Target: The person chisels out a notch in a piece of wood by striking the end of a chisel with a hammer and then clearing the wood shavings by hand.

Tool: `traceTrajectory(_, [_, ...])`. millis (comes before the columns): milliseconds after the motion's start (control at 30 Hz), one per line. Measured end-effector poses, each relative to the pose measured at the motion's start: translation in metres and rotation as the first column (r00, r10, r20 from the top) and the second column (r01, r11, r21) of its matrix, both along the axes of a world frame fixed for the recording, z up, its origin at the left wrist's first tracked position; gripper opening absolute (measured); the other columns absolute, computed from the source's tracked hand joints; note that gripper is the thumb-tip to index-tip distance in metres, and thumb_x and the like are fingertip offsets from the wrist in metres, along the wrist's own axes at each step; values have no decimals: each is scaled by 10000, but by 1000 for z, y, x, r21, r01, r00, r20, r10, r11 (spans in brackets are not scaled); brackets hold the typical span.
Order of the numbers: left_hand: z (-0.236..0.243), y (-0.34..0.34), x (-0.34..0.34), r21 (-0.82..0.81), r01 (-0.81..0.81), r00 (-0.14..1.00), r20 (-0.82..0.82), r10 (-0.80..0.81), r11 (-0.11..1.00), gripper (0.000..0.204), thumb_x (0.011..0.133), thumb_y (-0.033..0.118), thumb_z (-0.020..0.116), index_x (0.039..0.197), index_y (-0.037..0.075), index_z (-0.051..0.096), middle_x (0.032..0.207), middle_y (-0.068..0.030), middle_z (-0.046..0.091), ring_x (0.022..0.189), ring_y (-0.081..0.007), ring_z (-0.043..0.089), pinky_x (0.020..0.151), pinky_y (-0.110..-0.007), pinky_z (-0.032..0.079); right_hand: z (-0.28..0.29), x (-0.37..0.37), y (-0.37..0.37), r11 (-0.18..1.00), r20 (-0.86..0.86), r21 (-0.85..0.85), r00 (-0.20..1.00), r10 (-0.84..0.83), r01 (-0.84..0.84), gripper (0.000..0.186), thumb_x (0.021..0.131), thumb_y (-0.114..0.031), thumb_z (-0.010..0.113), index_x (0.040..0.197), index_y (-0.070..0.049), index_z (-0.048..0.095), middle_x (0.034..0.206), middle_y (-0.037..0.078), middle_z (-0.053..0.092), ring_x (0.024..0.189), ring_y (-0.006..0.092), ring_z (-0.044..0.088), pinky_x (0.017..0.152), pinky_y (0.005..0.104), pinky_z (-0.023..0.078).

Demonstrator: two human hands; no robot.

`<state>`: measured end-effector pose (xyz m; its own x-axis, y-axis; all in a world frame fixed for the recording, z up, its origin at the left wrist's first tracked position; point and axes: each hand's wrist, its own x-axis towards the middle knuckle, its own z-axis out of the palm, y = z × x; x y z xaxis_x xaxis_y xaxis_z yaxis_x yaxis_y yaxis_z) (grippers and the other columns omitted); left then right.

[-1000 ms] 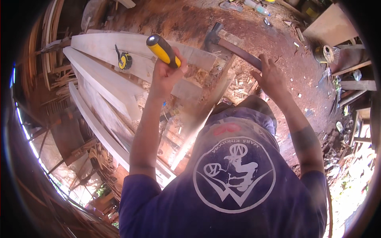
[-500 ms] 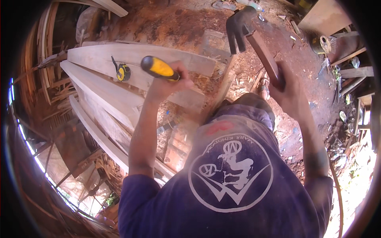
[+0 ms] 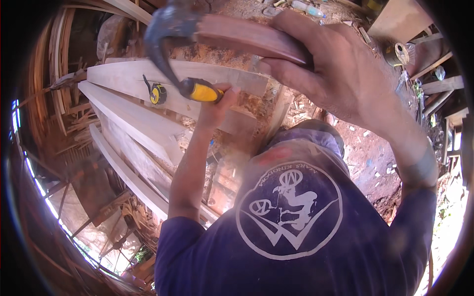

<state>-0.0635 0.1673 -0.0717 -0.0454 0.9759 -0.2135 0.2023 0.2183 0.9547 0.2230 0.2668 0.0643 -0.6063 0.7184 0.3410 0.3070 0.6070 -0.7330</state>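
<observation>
High over the work, my right hand (image 3: pixel 321 69) grips the wooden handle of a claw hammer (image 3: pixel 173 34), whose dark steel head hangs close to the camera, upper middle. My left hand (image 3: pixel 219 106) is closed on a yellow-and-black tool handle (image 3: pixel 202 91), probably a chisel; its blade is hidden. Behind and below this handle lie long pale timber boards (image 3: pixel 128 121). A yellow-and-black tape measure (image 3: pixel 158 93) rests on the upper board, left of my left hand.
Stacked lumber (image 3: pixel 59 69) stands at left. A reddish dirt floor (image 3: pixel 360 148) with wood chips lies right, with a plastic bottle (image 3: pixel 308 9) at top, a can (image 3: pixel 397 54), a plywood sheet (image 3: pixel 400 19) and scrap pieces along the right side.
My right hand has lifted the hammer toward the camera and swung it leftward over my left hand. My left hand has moved slightly down, still holding the yellow handle.
</observation>
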Motion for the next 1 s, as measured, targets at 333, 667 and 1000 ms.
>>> traceTrajectory(333, [-14,-13,-2,67,-47,996,78,41,997,324,1032,175,642,731,71,582,690,89,506,655,-13,434,577,-222,331,-14,-10,-7,996,94,87,995,9,-17,357,895,-256,758,1157,-67,607,918,199,714,841,417,706,726,493,548])
traceTrajectory(667, [-19,-18,-6,273,-5,976,-207,63,962,187,987,128,672,827,33,658,731,64,605,708,-48,566,628,-250,454,-9,-9,-8,959,-153,271,980,127,-82,318,913,-274,739,1088,-73,565,800,162,684,707,381,703,597,490,542])
traceTrajectory(1000, [-34,-28,-22,325,-46,960,-248,132,944,143,976,124,675,887,14,656,783,25,640,737,-80,606,669,-265,485,7,-15,-12,964,-28,230,989,147,-136,227,928,-230,683,1053,-44,648,860,134,740,865,320,759,772,425,604])
